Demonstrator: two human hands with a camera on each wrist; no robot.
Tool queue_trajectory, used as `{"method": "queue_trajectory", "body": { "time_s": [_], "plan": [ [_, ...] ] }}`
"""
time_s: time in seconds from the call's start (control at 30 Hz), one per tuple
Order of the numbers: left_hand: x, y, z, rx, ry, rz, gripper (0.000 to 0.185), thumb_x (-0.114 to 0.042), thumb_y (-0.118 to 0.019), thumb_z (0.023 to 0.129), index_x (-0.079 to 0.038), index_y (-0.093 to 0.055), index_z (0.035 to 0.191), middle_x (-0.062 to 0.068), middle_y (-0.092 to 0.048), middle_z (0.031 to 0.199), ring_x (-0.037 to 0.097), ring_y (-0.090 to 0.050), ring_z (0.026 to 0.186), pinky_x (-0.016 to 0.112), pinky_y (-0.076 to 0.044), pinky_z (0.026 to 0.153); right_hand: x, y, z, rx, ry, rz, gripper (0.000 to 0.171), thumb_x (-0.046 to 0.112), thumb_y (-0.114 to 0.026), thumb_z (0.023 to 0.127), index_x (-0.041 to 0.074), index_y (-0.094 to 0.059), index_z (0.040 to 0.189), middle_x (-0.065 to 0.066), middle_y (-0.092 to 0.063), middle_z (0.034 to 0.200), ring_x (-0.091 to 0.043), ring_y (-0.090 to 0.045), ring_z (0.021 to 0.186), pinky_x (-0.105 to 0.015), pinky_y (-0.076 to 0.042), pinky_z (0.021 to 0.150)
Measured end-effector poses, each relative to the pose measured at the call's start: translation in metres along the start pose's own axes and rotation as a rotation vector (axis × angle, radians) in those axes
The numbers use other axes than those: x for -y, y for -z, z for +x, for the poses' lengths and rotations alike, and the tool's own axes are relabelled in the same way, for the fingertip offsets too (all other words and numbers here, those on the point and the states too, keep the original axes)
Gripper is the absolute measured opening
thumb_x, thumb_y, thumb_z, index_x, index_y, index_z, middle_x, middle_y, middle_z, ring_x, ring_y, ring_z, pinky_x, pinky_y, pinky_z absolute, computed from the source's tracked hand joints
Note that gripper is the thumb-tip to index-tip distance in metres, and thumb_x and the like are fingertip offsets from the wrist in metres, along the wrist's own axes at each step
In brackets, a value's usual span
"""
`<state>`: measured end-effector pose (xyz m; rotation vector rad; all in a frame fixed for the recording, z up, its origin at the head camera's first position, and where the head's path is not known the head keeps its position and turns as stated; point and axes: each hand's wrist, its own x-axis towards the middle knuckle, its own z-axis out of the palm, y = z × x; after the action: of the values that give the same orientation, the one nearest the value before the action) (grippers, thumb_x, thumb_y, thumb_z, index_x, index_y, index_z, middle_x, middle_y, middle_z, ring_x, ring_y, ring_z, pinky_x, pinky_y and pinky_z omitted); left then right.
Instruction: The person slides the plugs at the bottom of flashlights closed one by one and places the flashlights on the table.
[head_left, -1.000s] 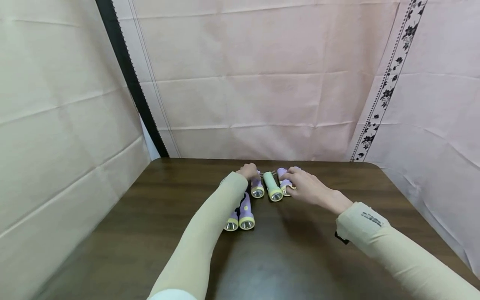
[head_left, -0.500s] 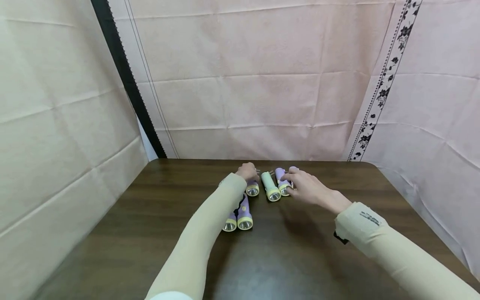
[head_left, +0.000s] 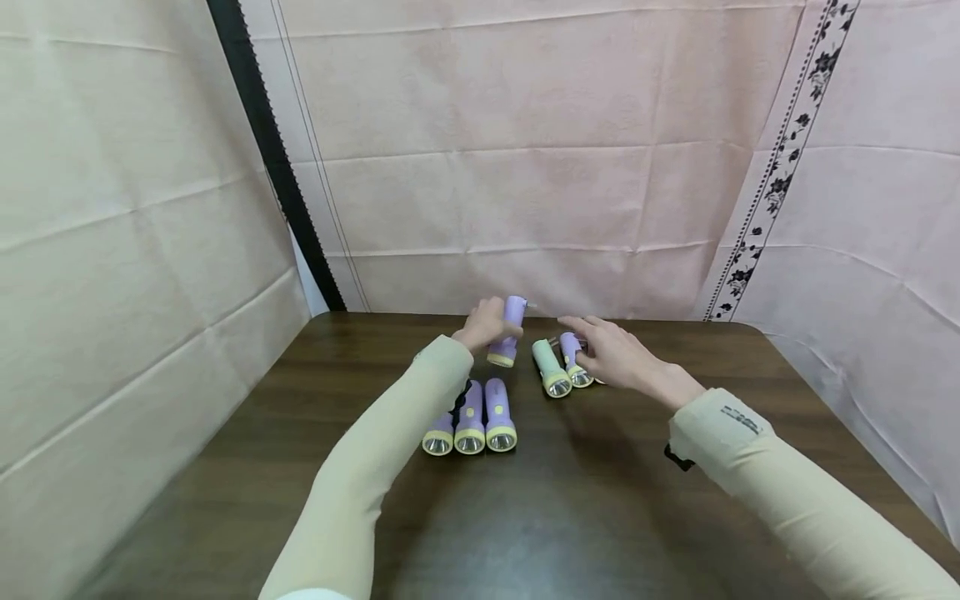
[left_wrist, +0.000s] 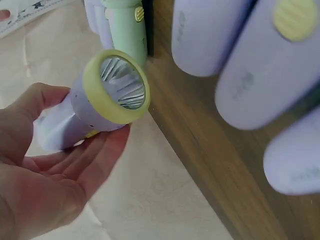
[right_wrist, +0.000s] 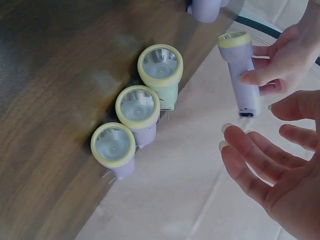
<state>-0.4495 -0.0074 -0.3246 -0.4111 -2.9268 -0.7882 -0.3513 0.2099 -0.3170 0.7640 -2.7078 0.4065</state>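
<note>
My left hand (head_left: 486,323) grips a purple flashlight (head_left: 510,329) with a yellow head and holds it tilted above the back of the dark wooden table (head_left: 600,500). In the left wrist view the flashlight's lens (left_wrist: 120,86) faces the camera between thumb and fingers. My right hand (head_left: 609,357) hovers with its fingers spread (right_wrist: 260,160) beside a group at the back: a green flashlight (head_left: 551,371) (right_wrist: 162,72) and two purple ones (right_wrist: 137,112). It holds nothing. Three purple flashlights (head_left: 470,421) lie side by side nearer me.
Pink creased cloth walls (head_left: 525,167) close in the table at the back and both sides. A black strip (head_left: 266,150) runs down the back left corner. The table's front half shows bare wood.
My left hand has lifted the purple flashlight off the table and tilted it up. My right hand has come off the back group and spread its fingers.
</note>
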Motion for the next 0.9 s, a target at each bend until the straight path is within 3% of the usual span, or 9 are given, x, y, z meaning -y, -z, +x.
{"method": "queue_trajectory", "body": {
  "time_s": [0.23, 0.57, 0.9],
  "plan": [
    [0.007, -0.003, -0.011, -0.006, -0.212, 0.007, 0.045, -0.015, -0.075, 0.078, -0.004, -0.056, 0.117, 0.012, -0.067, 0.105, 0.026, -0.065, 0.092, 0.035, -0.054, 0.078, 0.001, -0.005, 0.005, -0.003, 0.014, 0.016, 0.066, 0.008, -0.059, 0.084, 0.016, -0.04, 0.146, -0.012, -0.061, 0.107, -0.015, -0.055, 0.072, -0.031, -0.044, 0.059],
    [0.006, -0.013, -0.022, 0.027, -0.28, -0.003, 0.049, -0.012, -0.076, 0.079, -0.006, -0.052, 0.12, 0.012, -0.066, 0.109, 0.026, -0.067, 0.095, 0.034, -0.056, 0.075, 0.003, -0.016, 0.006, 0.024, 0.007, 0.029, 0.071, 0.008, -0.062, 0.083, 0.015, -0.036, 0.149, -0.017, -0.06, 0.11, -0.014, -0.051, 0.065, -0.028, -0.041, 0.054],
    [0.009, -0.013, -0.024, -0.025, -0.415, -0.027, 0.045, -0.008, -0.076, 0.077, -0.006, -0.054, 0.116, 0.011, -0.067, 0.107, 0.025, -0.066, 0.094, 0.034, -0.054, 0.078, 0.005, -0.013, 0.007, 0.034, 0.041, -0.011, 0.071, 0.005, -0.06, 0.083, 0.019, -0.038, 0.149, -0.007, -0.049, 0.082, -0.015, -0.041, 0.062, -0.026, -0.034, 0.05]
  ]
}}
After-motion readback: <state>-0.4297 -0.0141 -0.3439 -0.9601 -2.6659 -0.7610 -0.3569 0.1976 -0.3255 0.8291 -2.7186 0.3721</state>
